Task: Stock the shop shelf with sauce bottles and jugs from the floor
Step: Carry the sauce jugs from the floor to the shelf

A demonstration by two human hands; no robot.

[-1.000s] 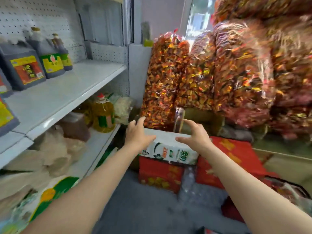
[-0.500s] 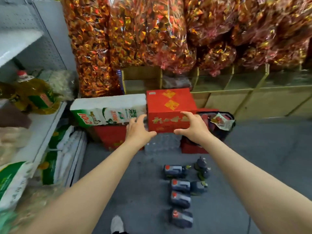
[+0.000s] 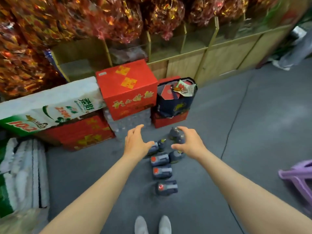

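Dark sauce jugs with red caps (image 3: 161, 173) are standing in a short row on the grey floor (image 3: 236, 132), running from just ahead of the person's pale shoes (image 3: 152, 224) away toward the far stack of goods, with smaller dark bottles (image 3: 175, 133) clustered at the far right end of the group. Both bare arms are reaching forward and down over this cluster. The left hand (image 3: 135, 144) is hovering with fingers spread and gently curved, partly covering the farthest jug on the left, and is holding nothing; contact with that jug cannot be told. The right hand (image 3: 190, 143) is likewise spread wide and empty, poised above the small bottles at the right. Beyond the hands, a red cardboard box with yellow characters (image 3: 128, 88) is sitting on a clear-wrapped pack of water bottles (image 3: 130, 123), beside a white and green paper-goods pack (image 3: 49, 105) at the left and a dark carrier bag (image 3: 175, 98) at the right. A purple plastic stool (image 3: 298, 179) is showing at the right edge. The step in hand is judged to be the reach toward the next items on the floor. The next move is calling for each hand to descend, close around a handle or neck, and lift cleanly without toppling the neighbouring jugs, which are standing close together.
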